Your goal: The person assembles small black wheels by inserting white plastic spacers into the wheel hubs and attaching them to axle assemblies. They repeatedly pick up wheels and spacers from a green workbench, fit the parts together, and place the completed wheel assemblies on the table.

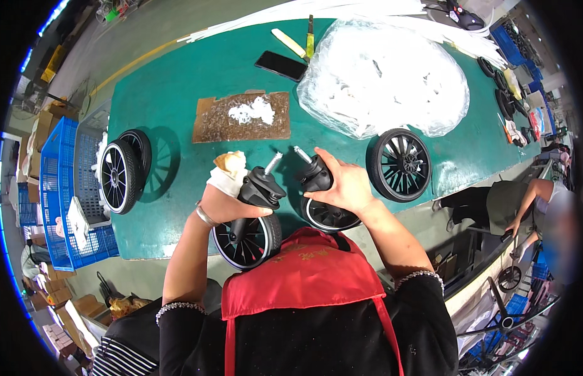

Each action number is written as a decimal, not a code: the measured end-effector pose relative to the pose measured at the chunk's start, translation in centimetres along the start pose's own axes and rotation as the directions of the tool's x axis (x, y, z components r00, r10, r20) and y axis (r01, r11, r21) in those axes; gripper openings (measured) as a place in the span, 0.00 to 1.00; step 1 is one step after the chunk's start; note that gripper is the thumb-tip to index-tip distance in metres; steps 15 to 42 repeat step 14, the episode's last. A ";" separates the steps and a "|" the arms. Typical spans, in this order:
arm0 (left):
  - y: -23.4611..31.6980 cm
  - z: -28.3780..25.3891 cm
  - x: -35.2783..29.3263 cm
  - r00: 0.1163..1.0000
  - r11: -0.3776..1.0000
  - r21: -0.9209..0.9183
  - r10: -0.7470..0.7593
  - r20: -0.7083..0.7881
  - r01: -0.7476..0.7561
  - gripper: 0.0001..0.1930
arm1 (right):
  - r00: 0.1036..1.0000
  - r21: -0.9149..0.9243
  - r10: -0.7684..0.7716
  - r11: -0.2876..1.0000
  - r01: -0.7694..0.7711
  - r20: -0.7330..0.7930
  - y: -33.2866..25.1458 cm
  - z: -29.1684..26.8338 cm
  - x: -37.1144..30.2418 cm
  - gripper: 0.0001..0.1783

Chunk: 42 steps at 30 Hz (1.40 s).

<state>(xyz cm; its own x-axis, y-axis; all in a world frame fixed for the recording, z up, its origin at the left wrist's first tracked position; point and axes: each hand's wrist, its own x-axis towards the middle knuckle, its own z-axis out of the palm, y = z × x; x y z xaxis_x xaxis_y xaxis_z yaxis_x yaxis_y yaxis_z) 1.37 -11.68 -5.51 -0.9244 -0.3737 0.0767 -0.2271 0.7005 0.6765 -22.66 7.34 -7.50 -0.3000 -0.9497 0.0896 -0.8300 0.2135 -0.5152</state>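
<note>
My left hand (221,205), with white cloth on its fingers and a bracelet at the wrist, grips a caster wheel (264,189) by its black fork. A whitish threaded stem points up from that fork, and the spoked wheel hangs below beside the table's near edge. In my right hand (349,187) is a second caster wheel (318,175), held by the fork with its stem tilted up to the left. Part of its wheel is hidden by the hand. Beyond both hands lies a piece of brown cardboard (210,122) bearing a white, paste-like smear (252,111).
On the green table (179,81) two wheels (119,175) stand at left and another wheel (401,165) at right. Farther back are a large plastic bag (385,75) of white pieces, a phone (281,65) and a yellow-handled tool (310,44). Blue crates (60,188) flank the left; a person (542,200) works at right.
</note>
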 end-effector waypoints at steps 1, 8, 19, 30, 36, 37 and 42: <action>-0.1 -0.1 -0.2 1.000 1.000 -0.025 -0.013 0.015 0.013 0.48 | 1.000 -0.017 0.011 1.000 -0.010 0.014 0.1 0.1 -0.3 0.52; -2.6 0.3 -2.6 0.959 0.465 -0.854 -0.255 0.124 0.234 0.48 | 0.886 0.299 0.455 0.837 -0.458 0.086 1.0 5.0 -1.0 0.52; -4.7 2.1 -3.2 0.968 0.339 -0.934 -0.248 0.027 0.113 0.56 | 0.769 0.598 0.611 0.549 -0.584 0.190 2.2 11.7 -1.6 0.59; -4.7 2.1 -3.2 0.968 0.339 -0.934 -0.248 0.027 0.113 0.56 | 0.769 0.598 0.611 0.549 -0.584 0.190 2.2 11.7 -1.6 0.59; -4.7 2.1 -3.2 0.968 0.339 -0.934 -0.248 0.027 0.113 0.56 | 0.769 0.598 0.611 0.549 -0.584 0.190 2.2 11.7 -1.6 0.59; -4.7 2.1 -3.2 0.968 0.339 -0.934 -0.248 0.027 0.113 0.56 | 0.769 0.598 0.611 0.549 -0.584 0.190 2.2 11.7 -1.6 0.59; -4.7 2.1 -3.2 0.968 0.339 -0.934 -0.248 0.027 0.113 0.56 | 0.769 0.598 0.611 0.549 -0.584 0.190 2.2 11.7 -1.6 0.59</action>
